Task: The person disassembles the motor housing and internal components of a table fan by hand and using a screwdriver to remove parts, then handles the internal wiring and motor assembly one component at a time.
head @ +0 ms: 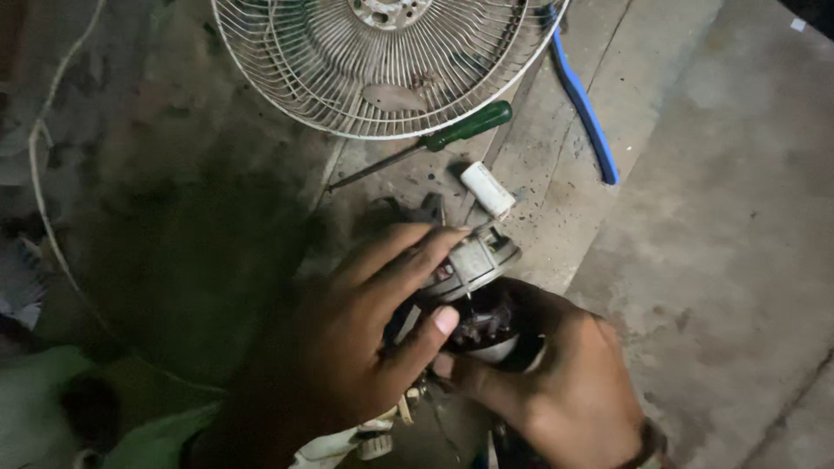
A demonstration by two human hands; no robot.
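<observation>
Both of my hands hold a grey fan motor (473,265) low in the middle of the view. My left hand (347,347) wraps over its top and left side, fingers curled on the housing. My right hand (556,382) cups the dark lower end from beneath. A white cylindrical capacitor (487,188) lies on the floor just beyond the motor. A green-handled screwdriver (452,135) lies further back, next to a white wire fan guard (382,69).
The floor is rough concrete (721,217). A blue strip (586,108) lies to the right of the fan guard. A pale cord (39,174) curves down the left side. Green cloth (52,408) sits at the bottom left.
</observation>
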